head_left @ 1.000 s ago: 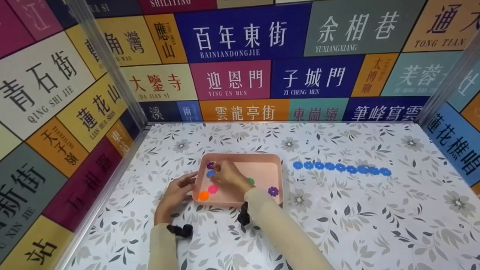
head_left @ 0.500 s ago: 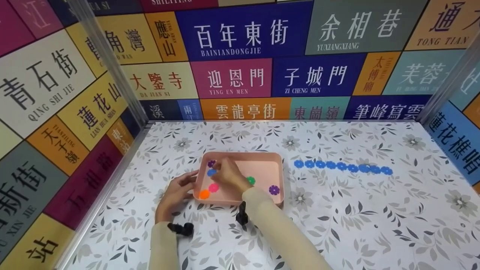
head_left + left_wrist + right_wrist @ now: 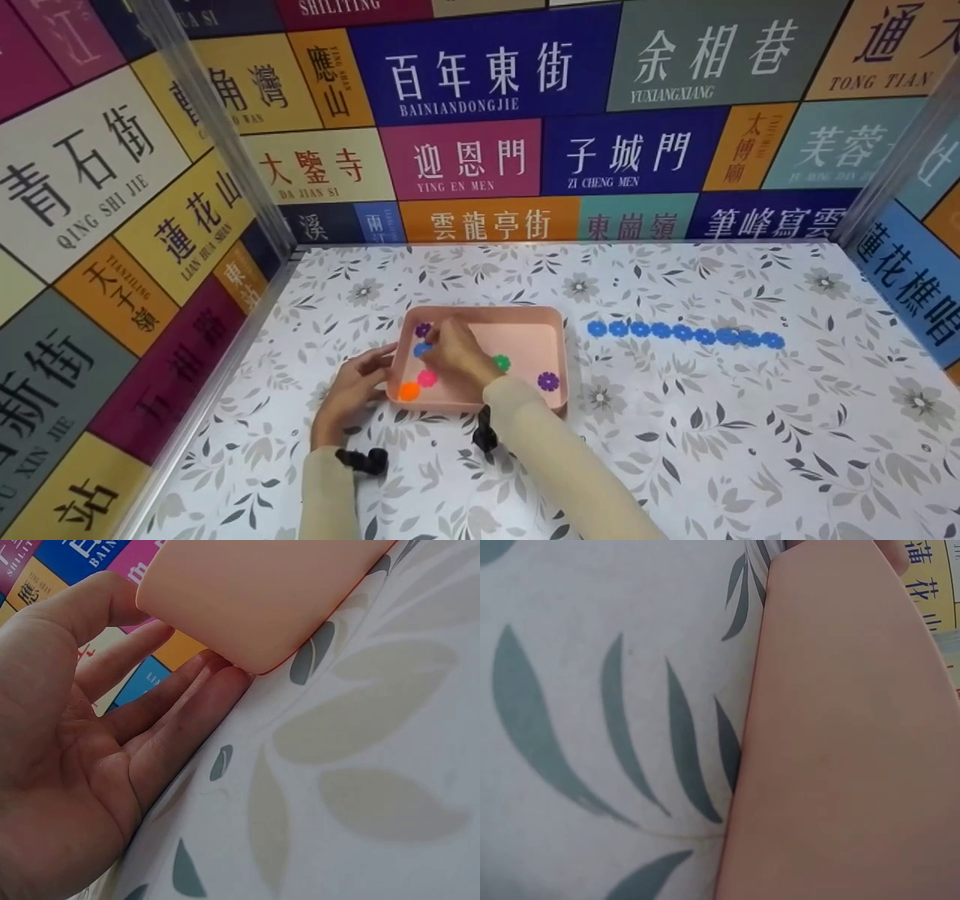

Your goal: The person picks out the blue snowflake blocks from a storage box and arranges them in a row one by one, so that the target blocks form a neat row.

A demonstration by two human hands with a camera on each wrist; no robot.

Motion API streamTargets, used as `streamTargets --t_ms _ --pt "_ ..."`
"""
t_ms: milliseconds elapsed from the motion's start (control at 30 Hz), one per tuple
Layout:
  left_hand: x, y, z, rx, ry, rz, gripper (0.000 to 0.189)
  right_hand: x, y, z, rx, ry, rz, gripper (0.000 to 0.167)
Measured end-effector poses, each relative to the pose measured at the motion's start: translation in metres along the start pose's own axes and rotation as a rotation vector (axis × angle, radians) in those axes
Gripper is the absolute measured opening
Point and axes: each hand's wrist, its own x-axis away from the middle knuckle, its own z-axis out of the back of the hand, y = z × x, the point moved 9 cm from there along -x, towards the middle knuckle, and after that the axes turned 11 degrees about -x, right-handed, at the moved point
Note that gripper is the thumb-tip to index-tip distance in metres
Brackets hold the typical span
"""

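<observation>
A pink tray (image 3: 517, 330) holds several small flower-shaped plastic pieces. My right hand (image 3: 459, 351) reaches into its left half, fingers curled down to pinch a blue flower-shaped piece (image 3: 422, 350); the fingertips are partly hidden. Around that hand lie a purple piece (image 3: 423, 330), a pink piece (image 3: 427, 379), an orange piece (image 3: 409, 391) and a green piece (image 3: 501, 363). My left hand (image 3: 352, 391) rests beside the tray's left wall. In the left wrist view, its loosely extended fingers (image 3: 214, 694) touch the tray's lower corner. The right wrist view shows only the tray's outer wall (image 3: 840, 727) up close.
A row of several blue flower-shaped pieces (image 3: 682, 332) lies on the floral tablecloth (image 3: 750, 420), right of the tray. Another purple piece (image 3: 548, 382) sits in the tray's right front corner. Panels with lettering (image 3: 480, 67) stand behind and at both sides of the table.
Both hands and the tray stay in nearly the same places; the right fingers shift only slightly over the blue piece. The row of blue pieces is unchanged.
</observation>
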Motion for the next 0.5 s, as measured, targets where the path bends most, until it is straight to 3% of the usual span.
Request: streamTargets --t_ms 300,500 --pt "-0.0019 0.0015 0.0006 -0.008 0.002 -0.028 0.050 0.0005 -0.0015 0.0001 0.010 -0.010 -0.002 0.019" --pt "-0.0008 -0.0001 0.0009 -0.015 0.007 -0.009 0.048 0.0003 -0.0014 -0.0003 0.014 -0.011 0.002 0.026"
